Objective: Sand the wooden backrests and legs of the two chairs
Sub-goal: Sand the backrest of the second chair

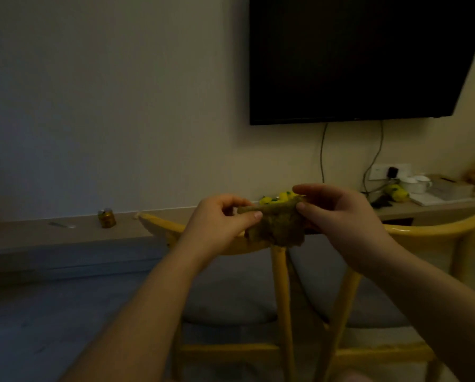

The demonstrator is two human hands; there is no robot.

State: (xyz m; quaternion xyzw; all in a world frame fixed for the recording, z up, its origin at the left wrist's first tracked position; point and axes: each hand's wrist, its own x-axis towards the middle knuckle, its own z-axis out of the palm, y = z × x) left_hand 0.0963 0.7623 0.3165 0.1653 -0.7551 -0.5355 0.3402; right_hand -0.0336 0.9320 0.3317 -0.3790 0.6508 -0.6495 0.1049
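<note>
Both forearms reach forward; the left hand point(225, 216) and right hand point(338, 213) pinch a crumpled sheet of sandpaper point(276, 224) between thumbs and fingers, just above the chair's curved backrest point(423, 230). Sanding looks barely begun, I judge; the legs point(281, 299) seem untouched. On the ledge point(65, 232) beyond stands a small can point(106, 217), contents hidden.

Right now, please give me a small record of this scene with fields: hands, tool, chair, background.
left hand: left hand pinches one end of the sandpaper
right hand: right hand pinches the other end
tool: brownish crumpled sheet, held over the backrest
chair: yellow wooden chair, grey seat
background: dark television on the wall; can on the ledge
</note>
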